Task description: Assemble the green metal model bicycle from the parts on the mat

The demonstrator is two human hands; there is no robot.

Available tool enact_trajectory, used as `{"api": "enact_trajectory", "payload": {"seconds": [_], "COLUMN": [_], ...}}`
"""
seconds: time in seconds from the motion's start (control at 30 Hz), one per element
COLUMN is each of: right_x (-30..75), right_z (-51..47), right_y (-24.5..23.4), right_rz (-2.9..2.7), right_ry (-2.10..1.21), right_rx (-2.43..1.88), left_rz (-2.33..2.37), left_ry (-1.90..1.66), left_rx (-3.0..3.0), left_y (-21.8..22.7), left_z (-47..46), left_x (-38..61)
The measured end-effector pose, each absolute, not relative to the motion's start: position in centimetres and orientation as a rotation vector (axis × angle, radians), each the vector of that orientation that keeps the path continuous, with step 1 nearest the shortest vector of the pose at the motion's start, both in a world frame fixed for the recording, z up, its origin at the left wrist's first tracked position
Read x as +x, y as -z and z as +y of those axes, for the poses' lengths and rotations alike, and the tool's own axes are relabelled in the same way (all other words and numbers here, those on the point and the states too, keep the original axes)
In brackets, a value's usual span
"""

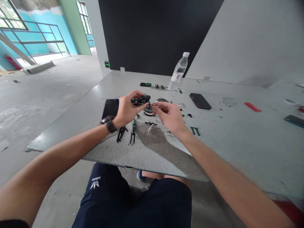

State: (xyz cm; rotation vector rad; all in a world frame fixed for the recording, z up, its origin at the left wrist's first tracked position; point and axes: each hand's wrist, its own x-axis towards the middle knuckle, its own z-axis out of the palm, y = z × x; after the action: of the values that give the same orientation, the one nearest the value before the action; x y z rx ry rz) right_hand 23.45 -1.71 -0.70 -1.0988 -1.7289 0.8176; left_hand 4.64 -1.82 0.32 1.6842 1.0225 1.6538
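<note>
My left hand (127,109), with a watch on the wrist, is closed round a small black wheel with a green part (141,100), held just above the grey board (152,155). My right hand (169,116) is right beside it with fingertips pinched near the wheel's right edge; what they pinch is too small to make out. Under the hands lie small model parts: a spoked wheel (148,109), a green fork (133,133), a black bracket (121,133) and a green piece (195,130).
A black phone (110,108) lies left of my hands and another phone (200,101) to the right. A water bottle (178,72) stands at the back. A red tool (252,107) and a dark green phone (294,120) lie far right. My knees are under the board's front edge.
</note>
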Motion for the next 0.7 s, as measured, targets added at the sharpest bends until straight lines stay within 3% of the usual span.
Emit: {"api": "enact_trajectory", "payload": {"seconds": [0.3,0.7], "right_x": [22.85,22.48], "right_z": [-1.75,-2.04], "right_y": [1.04,0.96], "right_rz": [-1.434,-1.267], "right_ry": [-1.181,-1.313], "right_rx": [-1.062,-1.025], "left_rz": [1.002,0.989], "left_ry": [-1.631,-1.655], "left_rx": [1.826,1.903], "left_y": [0.30,0.40], "left_z": [-1.93,-1.94], "left_x": [4.84,4.83]}}
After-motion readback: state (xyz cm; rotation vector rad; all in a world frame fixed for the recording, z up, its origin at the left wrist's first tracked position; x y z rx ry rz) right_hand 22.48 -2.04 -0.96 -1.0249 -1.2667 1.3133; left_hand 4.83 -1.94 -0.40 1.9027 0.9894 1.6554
